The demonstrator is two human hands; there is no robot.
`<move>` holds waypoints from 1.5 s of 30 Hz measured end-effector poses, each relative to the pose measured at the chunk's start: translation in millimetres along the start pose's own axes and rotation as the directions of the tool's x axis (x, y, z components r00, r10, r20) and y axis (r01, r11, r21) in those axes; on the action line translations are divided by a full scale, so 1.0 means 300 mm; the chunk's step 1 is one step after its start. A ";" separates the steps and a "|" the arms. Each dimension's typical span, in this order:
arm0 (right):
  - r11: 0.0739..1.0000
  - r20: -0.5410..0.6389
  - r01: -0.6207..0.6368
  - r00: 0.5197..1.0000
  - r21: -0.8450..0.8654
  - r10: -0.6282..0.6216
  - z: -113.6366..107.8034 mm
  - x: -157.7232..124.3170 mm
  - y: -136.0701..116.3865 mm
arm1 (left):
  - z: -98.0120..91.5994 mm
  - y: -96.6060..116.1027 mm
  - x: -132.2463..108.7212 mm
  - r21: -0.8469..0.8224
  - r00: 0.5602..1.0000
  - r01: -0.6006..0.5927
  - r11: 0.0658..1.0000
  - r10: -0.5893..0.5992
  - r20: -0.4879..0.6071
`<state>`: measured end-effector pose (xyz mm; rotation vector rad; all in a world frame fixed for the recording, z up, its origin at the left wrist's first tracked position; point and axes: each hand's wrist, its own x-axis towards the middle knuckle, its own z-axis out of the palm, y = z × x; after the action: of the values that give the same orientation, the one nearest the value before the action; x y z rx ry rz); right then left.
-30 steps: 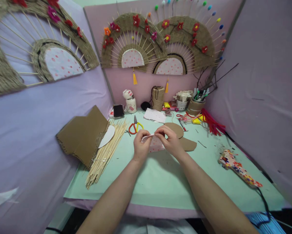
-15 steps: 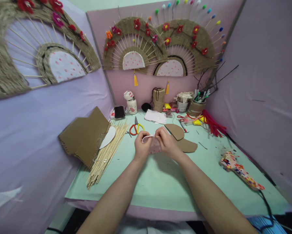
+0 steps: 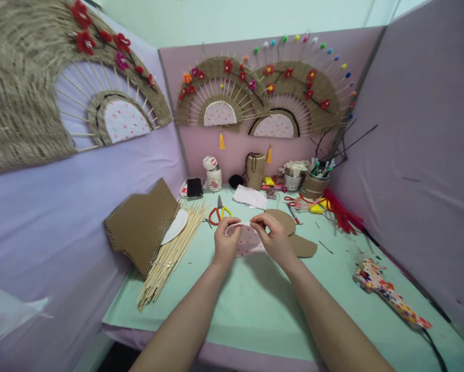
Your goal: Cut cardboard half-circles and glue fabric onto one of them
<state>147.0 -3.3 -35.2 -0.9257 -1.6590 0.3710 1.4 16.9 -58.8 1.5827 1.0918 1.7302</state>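
Observation:
Above the middle of the table, a white piece of fabric with pink dots [image 3: 249, 242] hangs between my two hands, its upper edge curled over. My left hand [image 3: 227, 240] is closed on its left side, thumb in front. With a pinch of thumb and fingers, my right hand [image 3: 273, 235] grips the upper edge toward the right. Whether a stiff backing lies inside the fabric I cannot tell. Just beyond my left hand lie scissors [image 3: 219, 212] with red and yellow handles. Brown cardboard pieces [image 3: 280, 219] rest behind and beside my right hand, which partly covers them.
At left, folded cardboard [image 3: 139, 222] and a white half-disc [image 3: 176, 227] lie by a bundle of thin sticks [image 3: 173, 258]. A patterned glue gun [image 3: 390, 294] with a cord lies at right. Twine [image 3: 255, 170], red pipe cleaners [image 3: 342, 214] and a jar [image 3: 214, 178] stand or lie at the back.
My right hand has shifted slightly right along the fabric's edge, and more of the dotted face shows. The head view has tilted up a little, so the scene sits lower.

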 end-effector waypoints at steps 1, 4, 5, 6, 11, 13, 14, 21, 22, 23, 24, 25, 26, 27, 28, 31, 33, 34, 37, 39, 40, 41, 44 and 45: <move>1.000 0.010 0.014 1.000 -0.014 -0.013 0.005 0.001 0.001 | 0.001 0.005 -0.001 0.006 1.000 -0.026 1.000 0.025 0.013; 0.998 0.034 0.047 0.998 -0.048 -0.045 0.010 -0.001 0.009 | 0.003 0.017 -0.003 0.024 0.996 -0.084 0.996 0.083 0.045; 0.997 0.041 0.055 0.998 -0.060 -0.053 0.010 -0.003 0.011 | 0.003 0.020 -0.004 0.030 0.994 -0.095 0.995 0.093 0.054; 0.996 0.049 0.062 0.997 -0.070 -0.059 0.009 -0.006 0.014 | 0.003 0.022 -0.005 0.035 0.993 -0.103 0.994 0.101 0.064; 0.989 0.098 0.088 0.992 -0.121 -0.077 0.011 -0.018 0.021 | 0.002 0.027 -0.011 0.060 0.988 -0.126 0.990 0.119 0.098; 0.985 0.110 0.092 0.991 -0.143 -0.077 0.013 -0.021 0.023 | 0.002 0.024 -0.013 0.070 0.987 -0.131 0.989 0.123 0.104; 0.984 0.115 0.094 0.990 -0.155 -0.076 0.014 -0.022 0.025 | 0.002 0.022 -0.013 0.074 0.986 -0.133 0.988 0.125 0.108; 0.962 0.168 0.120 0.983 -0.246 -0.079 0.008 -0.022 0.025 | 0.007 0.005 -0.017 0.104 0.984 -0.143 0.984 0.130 0.120; 0.958 0.174 0.125 0.981 -0.257 -0.082 0.008 -0.021 0.021 | 0.008 0.004 -0.018 0.108 0.984 -0.141 0.984 0.128 0.121; 0.955 0.178 0.129 0.981 -0.267 -0.083 0.010 -0.019 0.017 | 0.008 0.004 -0.020 0.112 0.985 -0.138 0.984 0.124 0.122; 0.952 0.178 0.130 0.981 -0.276 -0.082 0.012 -0.017 0.013 | 0.009 0.004 -0.021 0.115 0.985 -0.134 0.984 0.120 0.123; 0.951 0.175 0.128 0.981 -0.283 -0.080 0.014 -0.016 0.010 | 0.010 0.005 -0.023 0.117 0.986 -0.130 0.985 0.115 0.125; 0.950 0.168 0.123 0.983 -0.288 -0.076 0.016 -0.015 0.007 | 0.011 0.006 -0.024 0.118 0.986 -0.125 0.985 0.110 0.127; 0.950 0.158 0.115 0.985 -0.291 -0.071 0.018 -0.015 0.005 | 0.012 0.008 -0.025 0.119 0.986 -0.119 0.986 0.104 0.129; 0.951 0.145 0.105 0.987 -0.291 -0.065 0.019 -0.015 0.004 | 0.012 0.009 -0.025 0.119 0.987 -0.113 0.987 0.097 0.132; 0.958 0.083 0.059 0.996 -0.279 -0.037 0.014 -0.019 0.005 | 0.011 0.010 -0.023 0.114 0.990 -0.085 0.990 0.071 0.121; 0.965 0.022 0.014 1.000 -0.263 -0.009 0.006 -0.021 0.009 | 0.010 0.009 -0.020 0.108 0.994 -0.055 0.993 0.045 0.097; 0.968 -0.013 -0.010 1.000 -0.251 0.007 0.003 -0.022 0.012 | 0.009 0.007 -0.018 0.103 0.996 -0.038 0.994 0.029 0.083; 0.976 -0.128 -0.083 0.990 -0.201 0.058 -0.004 -0.015 0.015 | 0.007 0.004 -0.012 0.071 0.998 0.026 0.997 -0.029 0.048; 0.979 -0.194 -0.125 0.977 -0.163 0.093 -0.013 -0.007 0.002 | 0.007 0.003 -0.007 0.038 0.996 0.084 0.996 -0.085 0.024; 0.979 -0.220 -0.139 0.970 -0.146 0.105 -0.024 -0.006 -0.012 | 0.006 0.002 -0.004 0.019 0.993 0.120 0.993 -0.120 0.009; 0.980 -0.239 -0.151 0.964 -0.127 0.117 -0.041 -0.008 -0.033 | 0.003 0.000 0.000 -0.002 0.988 0.157 0.988 -0.157 -0.007; 0.978 -0.207 -0.197 0.962 -0.072 0.179 -0.143 -0.047 -0.134 | -0.008 -0.012 0.015 -0.083 0.961 0.267 0.960 -0.272 -0.057; 0.972 -0.142 -0.225 0.967 -0.072 0.213 -0.192 -0.073 -0.175 | -0.012 -0.018 0.020 -0.117 0.949 0.298 0.948 -0.307 -0.069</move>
<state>181.7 -65.8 2.9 -1.1803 -1.4642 0.3796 -3.9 24.0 -60.0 1.2141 1.1951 1.6297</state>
